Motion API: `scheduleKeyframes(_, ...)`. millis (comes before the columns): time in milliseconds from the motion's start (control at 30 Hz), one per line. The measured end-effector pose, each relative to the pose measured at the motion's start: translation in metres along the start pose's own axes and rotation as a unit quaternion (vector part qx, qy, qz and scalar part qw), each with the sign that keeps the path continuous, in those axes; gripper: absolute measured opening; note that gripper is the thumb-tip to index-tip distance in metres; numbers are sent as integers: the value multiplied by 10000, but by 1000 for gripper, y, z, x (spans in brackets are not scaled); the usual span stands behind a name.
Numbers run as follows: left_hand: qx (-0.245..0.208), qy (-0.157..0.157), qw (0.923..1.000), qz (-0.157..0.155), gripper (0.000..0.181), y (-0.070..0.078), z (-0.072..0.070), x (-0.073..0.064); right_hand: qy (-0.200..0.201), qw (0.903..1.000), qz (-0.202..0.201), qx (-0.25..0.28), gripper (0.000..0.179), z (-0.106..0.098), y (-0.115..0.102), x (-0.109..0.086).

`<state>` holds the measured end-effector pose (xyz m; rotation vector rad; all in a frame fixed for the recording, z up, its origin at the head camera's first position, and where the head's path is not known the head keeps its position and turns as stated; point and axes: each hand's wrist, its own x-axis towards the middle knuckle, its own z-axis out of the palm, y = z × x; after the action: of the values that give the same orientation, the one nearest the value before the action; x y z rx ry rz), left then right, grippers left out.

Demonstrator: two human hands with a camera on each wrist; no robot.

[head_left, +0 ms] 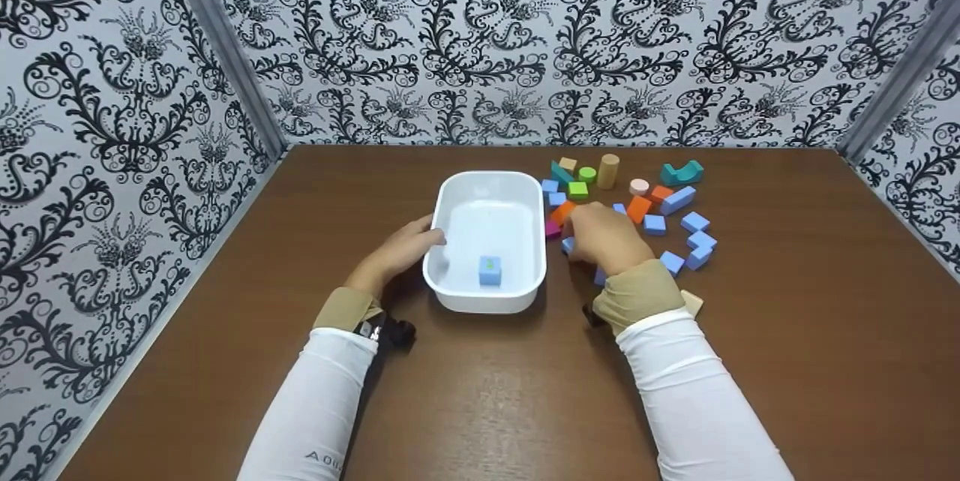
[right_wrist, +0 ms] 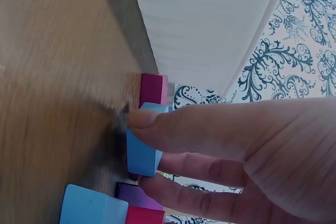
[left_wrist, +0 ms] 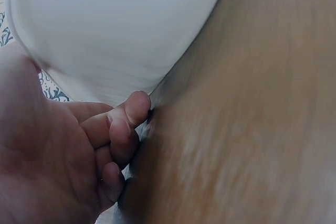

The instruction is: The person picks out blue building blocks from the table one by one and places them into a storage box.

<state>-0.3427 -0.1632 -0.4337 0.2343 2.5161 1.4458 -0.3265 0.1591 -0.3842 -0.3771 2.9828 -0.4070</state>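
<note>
The left hand [head_left: 405, 247] grips the tub [head_left: 484, 304] by its left side, fingers curled outside. Right of the tub, the right hand [head_left: 604, 237] pinches a blue block [right_wrist: 142, 153], perhaps touching the table [head_left: 487, 406]. A cube [head_left: 490, 273] sits in the tub's near end; other blocks [head_left: 655, 225] lie to the tub's right.

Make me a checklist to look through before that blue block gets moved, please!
1. Right grip pinches the blue block: ok.
2. Left grip holds the white tub: ok, thumb over its rim.
3. White tub upright: ok.
4. Room inside: ok, just one blue cube there.
5. Nothing between blue block and tub: not ok, a magenta block lies there.
6. Blue block lifted off the wooden table: cannot tell.
</note>
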Motion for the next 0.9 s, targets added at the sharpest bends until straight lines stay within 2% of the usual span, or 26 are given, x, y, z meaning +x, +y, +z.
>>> scheduleKeyframes(100, 16, -8, 10000, -4, 76, 0, 0, 0, 86, 10000, -17, 12, 12, -1, 1, 1)
scheduleKeyframes(333, -17, -3, 10000, 56, 76, -2, 0, 2, 215, 9996, 37, 201, 39, -5, -2, 2)
scheduleKeyframes(667, -50, 15, 10000, -2, 76, -4, 1, 3, 451, 9986, -153, 234, 42, -13, -10, -1)
scheduleKeyframes(900, -42, 20, 10000, -7, 76, -3, 1, 3, 550, 9971, -308, 438, 46, -19, -17, -3)
